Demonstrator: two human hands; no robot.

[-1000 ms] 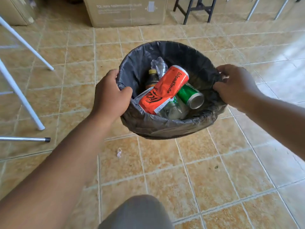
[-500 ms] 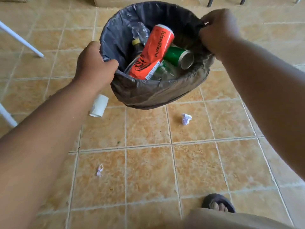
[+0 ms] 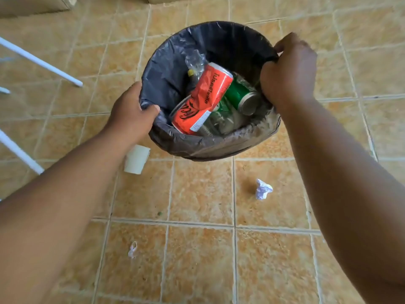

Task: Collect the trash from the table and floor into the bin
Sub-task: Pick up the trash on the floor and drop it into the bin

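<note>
A round bin (image 3: 210, 145) lined with a black bag hangs above the tiled floor. My left hand (image 3: 131, 113) grips its left rim and my right hand (image 3: 289, 71) grips its right rim. Inside lie a crushed red can (image 3: 203, 99), a green can (image 3: 241, 95) and a clear plastic bottle (image 3: 195, 62). On the floor lie a white paper cup (image 3: 137, 159) on its side just below the bin's left edge, a crumpled paper ball (image 3: 263, 189) below the bin's right side, and a small paper scrap (image 3: 132, 250) nearer to me.
White metal table legs (image 3: 39, 61) slant across the floor at the left. Cardboard boxes (image 3: 32, 4) stand along the top edge. Tan floor tiles (image 3: 197, 260) fill the foreground.
The bin has been carried along in both hands. The paper cup, the paper ball and the scrap have come into view below it, and my foot has left the frame.
</note>
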